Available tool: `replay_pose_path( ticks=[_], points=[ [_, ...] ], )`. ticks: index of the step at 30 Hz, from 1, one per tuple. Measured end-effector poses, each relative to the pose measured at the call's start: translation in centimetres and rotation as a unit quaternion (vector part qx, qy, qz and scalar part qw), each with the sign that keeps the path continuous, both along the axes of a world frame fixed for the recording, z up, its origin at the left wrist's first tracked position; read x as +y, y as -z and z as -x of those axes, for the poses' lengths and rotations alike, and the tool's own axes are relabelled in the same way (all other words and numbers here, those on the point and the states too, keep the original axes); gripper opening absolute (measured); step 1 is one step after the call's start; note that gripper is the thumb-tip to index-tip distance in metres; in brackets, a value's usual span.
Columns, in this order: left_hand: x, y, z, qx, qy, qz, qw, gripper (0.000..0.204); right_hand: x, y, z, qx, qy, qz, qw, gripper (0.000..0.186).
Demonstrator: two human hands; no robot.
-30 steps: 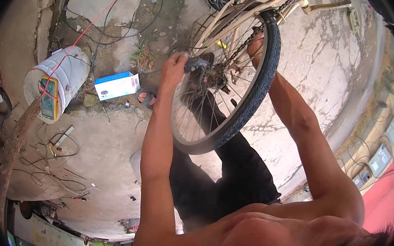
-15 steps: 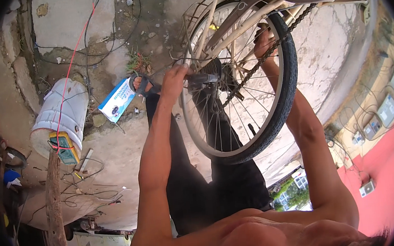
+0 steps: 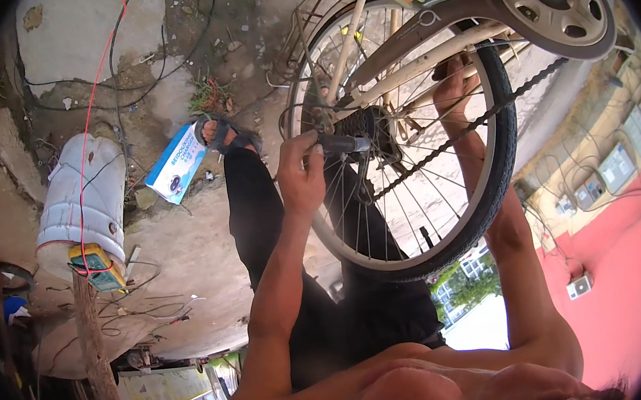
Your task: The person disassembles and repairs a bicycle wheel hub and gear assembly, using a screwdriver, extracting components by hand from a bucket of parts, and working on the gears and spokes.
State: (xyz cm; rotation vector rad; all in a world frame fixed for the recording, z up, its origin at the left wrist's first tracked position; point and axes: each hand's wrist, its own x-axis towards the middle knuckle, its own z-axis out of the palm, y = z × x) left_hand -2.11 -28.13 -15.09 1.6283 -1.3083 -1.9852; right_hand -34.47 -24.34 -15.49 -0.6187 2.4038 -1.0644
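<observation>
A bicycle wheel [image 3: 503, 159] with a black tyre stands before me in a beige frame [image 3: 430, 54]. My left hand [image 3: 302, 172] is closed around a dark cylindrical tool with a silver end [image 3: 342, 143], held level against the hub area beside the rear sprockets [image 3: 363, 125]. On the wheel's far side, my right hand [image 3: 448, 99] reaches up with curled fingers near the beige tubes. Spokes and tubes partly cover it, and what it grips is hidden. The chain [image 3: 476, 128] hangs slack from the sprockets toward the brown chainring cover [image 3: 560, 3].
A white bucket [image 3: 81, 196] lies at the left with a yellow multimeter [image 3: 97, 266] and a red wire by it. A blue and white box [image 3: 177, 165] sits beside my sandalled foot [image 3: 225, 136]. A wooden post [image 3: 97, 352] rises at lower left. Cables cross the ground.
The bicycle appears shifted right and slightly lower in view. My left hand has moved down and right with the dark tool, whose silver end stays near the hub.
</observation>
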Motion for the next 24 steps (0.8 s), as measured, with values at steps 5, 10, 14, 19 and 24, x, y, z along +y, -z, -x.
replay_pose_path(
  ticks=[5,10,14,19,24],
  points=[
    [-1.9,2.2,-1.7,-0.010,-0.017,-0.142,0.990,0.021,-0.5,0.9,-0.8,-0.043,0.030,0.022,0.998,0.022],
    [-6.4,5.0,-1.4,0.009,0.219,-0.141,0.966,0.033,-0.2,0.8,-0.8,-0.038,0.045,0.013,0.998,0.021],
    [-6.0,5.7,0.3,0.058,0.292,0.003,0.955,0.032,-0.3,-0.2,1.4,-0.023,0.011,0.022,0.999,0.027],
    [-4.1,5.7,-0.1,-0.033,0.353,0.088,0.931,0.029,-1.0,0.2,-1.0,-0.042,0.038,0.025,0.998,0.024],
    [-5.6,6.2,1.0,-0.004,0.415,0.121,0.902,0.027,0.1,0.2,0.7,-0.052,0.028,0.026,0.998,0.024]
  ],
)
